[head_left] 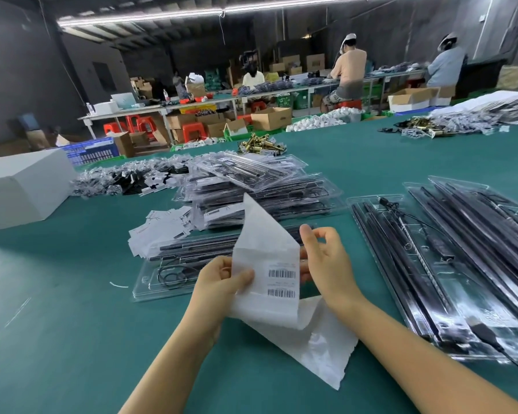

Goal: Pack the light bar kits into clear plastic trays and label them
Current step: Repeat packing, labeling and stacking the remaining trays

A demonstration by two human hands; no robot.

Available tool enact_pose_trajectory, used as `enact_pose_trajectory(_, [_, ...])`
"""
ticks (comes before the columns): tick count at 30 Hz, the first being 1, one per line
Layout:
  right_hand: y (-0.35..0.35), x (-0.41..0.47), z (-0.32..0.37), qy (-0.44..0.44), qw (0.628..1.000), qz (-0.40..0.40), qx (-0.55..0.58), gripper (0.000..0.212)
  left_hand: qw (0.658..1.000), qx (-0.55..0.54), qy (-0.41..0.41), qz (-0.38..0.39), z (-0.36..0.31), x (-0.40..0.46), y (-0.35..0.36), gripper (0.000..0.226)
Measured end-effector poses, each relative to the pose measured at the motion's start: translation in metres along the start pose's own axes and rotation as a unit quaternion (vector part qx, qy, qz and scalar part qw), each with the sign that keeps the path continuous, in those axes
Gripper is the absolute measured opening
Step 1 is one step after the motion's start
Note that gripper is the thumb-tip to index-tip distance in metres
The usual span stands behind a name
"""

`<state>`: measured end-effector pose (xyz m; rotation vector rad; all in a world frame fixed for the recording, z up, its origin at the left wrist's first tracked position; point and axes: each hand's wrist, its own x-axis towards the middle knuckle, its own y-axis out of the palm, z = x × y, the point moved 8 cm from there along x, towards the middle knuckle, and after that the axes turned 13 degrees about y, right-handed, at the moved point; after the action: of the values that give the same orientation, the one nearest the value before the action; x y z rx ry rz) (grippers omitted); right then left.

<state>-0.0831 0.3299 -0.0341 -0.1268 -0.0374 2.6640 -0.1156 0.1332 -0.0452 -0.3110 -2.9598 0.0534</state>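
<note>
My left hand (222, 280) grips a white strip of label backing paper (265, 234) that carries barcode labels (281, 282); its long tail trails down onto the green table (72, 294). My right hand (323, 261) pinches the strip's right edge beside the upper barcode label. Behind the paper lies a clear plastic tray (168, 276) holding black light bars and a coiled cable. More filled trays (449, 270) lie to the right, with black bars and a loose cable in them.
A stack of packed, labelled trays (257, 186) sits beyond my hands, with loose white cards (159, 228) to its left. A white box (21, 186) stands at the far left. Bagged small parts (126, 179) and brass hardware (260, 144) lie further back. People work at distant tables.
</note>
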Motion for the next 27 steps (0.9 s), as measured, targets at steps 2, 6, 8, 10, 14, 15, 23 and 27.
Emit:
enact_pose_trajectory(2, [0.010, -0.004, 0.002, 0.002, 0.998, 0.065, 0.018, 0.031, 0.999, -0.025, 0.002, -0.045, 0.002, 0.001, -0.007, 0.014])
enact_pose_trajectory(6, [0.021, -0.014, 0.007, -0.041, 0.994, 0.103, 0.008, 0.027, 0.995, -0.071, -0.006, -0.065, 0.006, 0.001, -0.007, 0.013])
enact_pose_trajectory(8, [0.019, -0.016, 0.010, -0.062, 0.994, 0.091, 0.013, 0.023, 0.994, -0.097, 0.000, -0.058, 0.006, 0.002, -0.005, 0.014])
enact_pose_trajectory(10, [0.016, -0.015, 0.015, -0.081, 0.994, 0.075, 0.012, 0.017, 0.990, -0.139, 0.008, -0.024, 0.004, 0.003, 0.001, 0.027])
enact_pose_trajectory(14, [0.014, -0.014, 0.018, -0.080, 0.994, 0.075, 0.029, 0.011, 0.983, -0.174, -0.007, 0.065, 0.000, -0.001, 0.021, 0.044])
enact_pose_trajectory(15, [0.013, -0.013, 0.017, -0.075, 0.994, 0.071, 0.027, 0.010, 0.983, -0.169, -0.009, 0.064, 0.001, -0.002, 0.022, 0.042])
enact_pose_trajectory(23, [-0.005, -0.034, 0.045, -0.181, 0.976, -0.039, -0.116, 0.016, 0.988, -0.145, 0.024, -0.054, 0.004, 0.001, 0.002, 0.025])
enact_pose_trajectory(27, [0.025, -0.078, 0.059, -0.428, 0.800, -0.174, -0.384, 0.037, 0.988, -0.129, 0.061, -0.063, 0.000, -0.005, 0.010, 0.021])
